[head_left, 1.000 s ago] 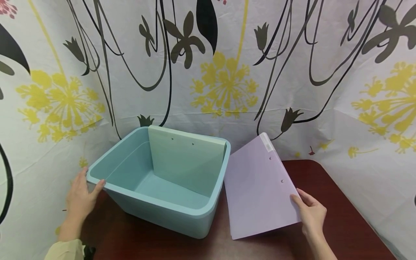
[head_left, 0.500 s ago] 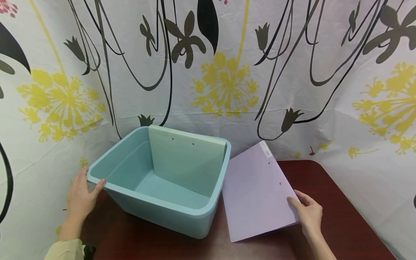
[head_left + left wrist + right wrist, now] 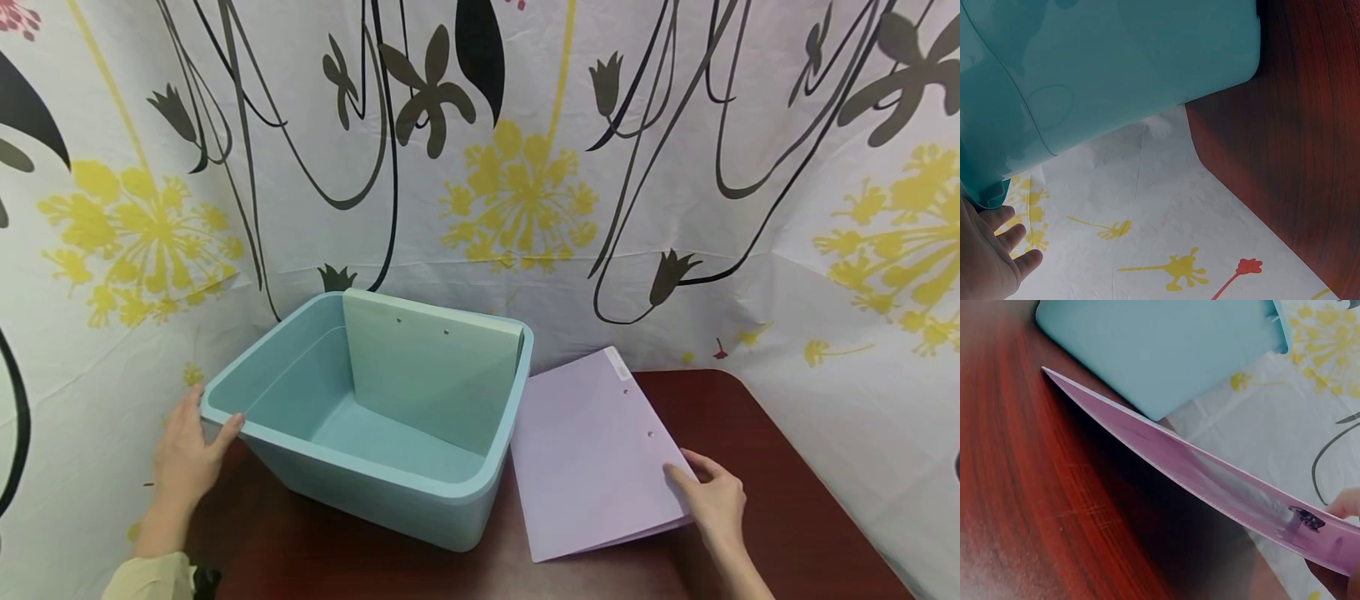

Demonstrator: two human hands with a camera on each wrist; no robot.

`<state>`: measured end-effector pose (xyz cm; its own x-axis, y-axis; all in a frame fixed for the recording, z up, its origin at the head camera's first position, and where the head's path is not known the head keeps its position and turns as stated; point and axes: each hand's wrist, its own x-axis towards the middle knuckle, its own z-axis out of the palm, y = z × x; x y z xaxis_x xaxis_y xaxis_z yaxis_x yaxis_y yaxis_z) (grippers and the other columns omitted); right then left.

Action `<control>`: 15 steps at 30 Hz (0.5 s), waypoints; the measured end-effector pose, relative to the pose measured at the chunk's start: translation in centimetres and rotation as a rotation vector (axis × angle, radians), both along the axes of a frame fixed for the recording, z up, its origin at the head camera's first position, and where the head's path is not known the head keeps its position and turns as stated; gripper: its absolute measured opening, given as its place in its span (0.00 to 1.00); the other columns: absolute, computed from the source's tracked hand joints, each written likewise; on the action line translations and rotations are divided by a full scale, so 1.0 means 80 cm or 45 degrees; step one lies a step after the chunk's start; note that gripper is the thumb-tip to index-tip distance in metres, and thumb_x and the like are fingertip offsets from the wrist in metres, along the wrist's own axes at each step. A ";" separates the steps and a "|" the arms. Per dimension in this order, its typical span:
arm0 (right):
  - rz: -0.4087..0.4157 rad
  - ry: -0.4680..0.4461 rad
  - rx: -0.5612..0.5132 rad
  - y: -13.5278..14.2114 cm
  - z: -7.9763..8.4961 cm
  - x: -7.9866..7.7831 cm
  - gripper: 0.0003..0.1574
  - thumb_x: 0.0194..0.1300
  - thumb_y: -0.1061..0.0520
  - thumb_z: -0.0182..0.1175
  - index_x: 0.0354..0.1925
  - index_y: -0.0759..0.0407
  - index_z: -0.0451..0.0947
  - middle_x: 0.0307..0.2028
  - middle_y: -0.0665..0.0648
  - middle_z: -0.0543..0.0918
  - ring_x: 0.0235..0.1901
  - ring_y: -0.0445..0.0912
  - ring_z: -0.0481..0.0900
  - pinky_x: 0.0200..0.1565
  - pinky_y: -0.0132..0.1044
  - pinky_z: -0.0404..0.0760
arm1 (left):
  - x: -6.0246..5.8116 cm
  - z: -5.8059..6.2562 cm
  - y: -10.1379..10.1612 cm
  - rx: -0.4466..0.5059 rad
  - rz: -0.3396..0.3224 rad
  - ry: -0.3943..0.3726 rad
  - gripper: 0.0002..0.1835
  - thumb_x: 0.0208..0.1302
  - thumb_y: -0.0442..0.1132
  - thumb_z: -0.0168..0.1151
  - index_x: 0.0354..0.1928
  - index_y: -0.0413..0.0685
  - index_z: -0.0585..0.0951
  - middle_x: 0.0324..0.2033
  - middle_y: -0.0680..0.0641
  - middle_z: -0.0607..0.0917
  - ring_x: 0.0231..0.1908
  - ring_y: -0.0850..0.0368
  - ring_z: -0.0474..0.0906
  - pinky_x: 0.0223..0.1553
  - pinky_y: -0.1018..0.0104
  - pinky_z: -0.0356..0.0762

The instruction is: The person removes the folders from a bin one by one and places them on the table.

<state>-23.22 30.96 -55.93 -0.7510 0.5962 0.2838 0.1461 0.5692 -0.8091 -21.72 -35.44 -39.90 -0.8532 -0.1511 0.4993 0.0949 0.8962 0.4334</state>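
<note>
A lilac folder (image 3: 592, 458) with a white spine label and two rivets slants beside a blue plastic tub (image 3: 360, 521). My right hand (image 3: 712, 492) pinches the folder by its spine edge, thumb on top and fingers beneath. In the right wrist view the folder (image 3: 1147, 437) shows edge-on, its covers parted and a dark metal clip (image 3: 1307, 519) inside. Its near left corner lies low by the table. My left hand (image 3: 183, 454) holds the tub at its front left corner, thumb at the front rim. A pale green folder (image 3: 431, 375) stands upright inside, against the tub's back wall.
Everything stands on a dark red-brown wooden table (image 3: 780, 500) with a rounded far right corner. White cloth (image 3: 675, 167) printed with flowers hangs behind the table and at both sides. The tub sits left of the lilac folder, their edges overlapping in the head view.
My right hand has tipped the lilac folder lower, so its top labelled corner has sunk toward the table. The tub, the green folder and my left hand have stayed put.
</note>
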 end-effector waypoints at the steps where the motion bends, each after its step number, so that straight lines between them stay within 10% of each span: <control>1: 0.021 -0.020 -0.007 -0.006 0.014 0.007 0.30 0.42 0.42 0.71 0.43 0.54 0.82 0.31 0.59 0.85 0.25 0.39 0.75 0.26 0.27 0.68 | 0.000 0.000 0.000 -0.001 -0.001 0.003 0.42 0.62 0.53 0.49 0.66 0.30 0.49 0.59 0.24 0.59 0.56 0.27 0.57 0.48 0.32 0.55; 7: 0.124 -0.144 -0.033 -0.040 0.076 0.045 0.30 0.44 0.52 0.70 0.46 0.66 0.79 0.44 0.70 0.79 0.38 0.52 0.75 0.32 0.41 0.69 | -0.001 -0.001 -0.001 -0.014 0.006 0.000 0.42 0.62 0.54 0.49 0.66 0.30 0.49 0.59 0.24 0.59 0.56 0.27 0.57 0.48 0.32 0.56; 15: 0.259 -0.251 0.002 -0.034 0.076 0.055 0.33 0.46 0.52 0.69 0.48 0.70 0.76 0.48 0.74 0.75 0.43 0.60 0.74 0.37 0.40 0.69 | 0.001 0.001 0.001 -0.001 -0.004 0.007 0.42 0.61 0.53 0.49 0.66 0.30 0.49 0.59 0.24 0.59 0.55 0.27 0.57 0.47 0.31 0.55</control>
